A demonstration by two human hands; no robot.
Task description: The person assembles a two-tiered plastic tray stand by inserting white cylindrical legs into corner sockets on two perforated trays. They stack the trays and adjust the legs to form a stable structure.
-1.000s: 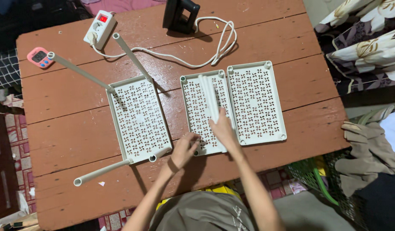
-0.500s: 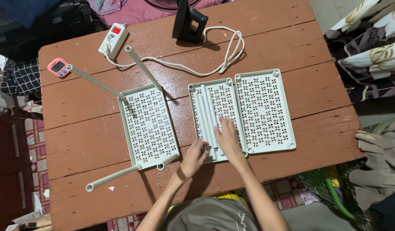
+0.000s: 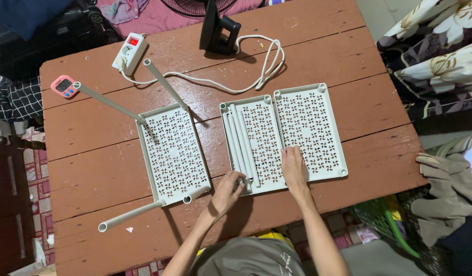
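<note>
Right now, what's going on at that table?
A person is handling parts of a white plastic rack on a red wooden table. The left hand grips the near ends of loose tubes lying on the middle perforated panel. The right hand rests flat where that panel meets the right panel. A third panel, with tubes plugged into its corners, lies to the left. A power strip and pink timer sit at the far side.

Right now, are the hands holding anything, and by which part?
The left hand pinches the near ends of the loose tubes lying on the middle panel. The right hand only rests flat on the panels' near edge.
</note>
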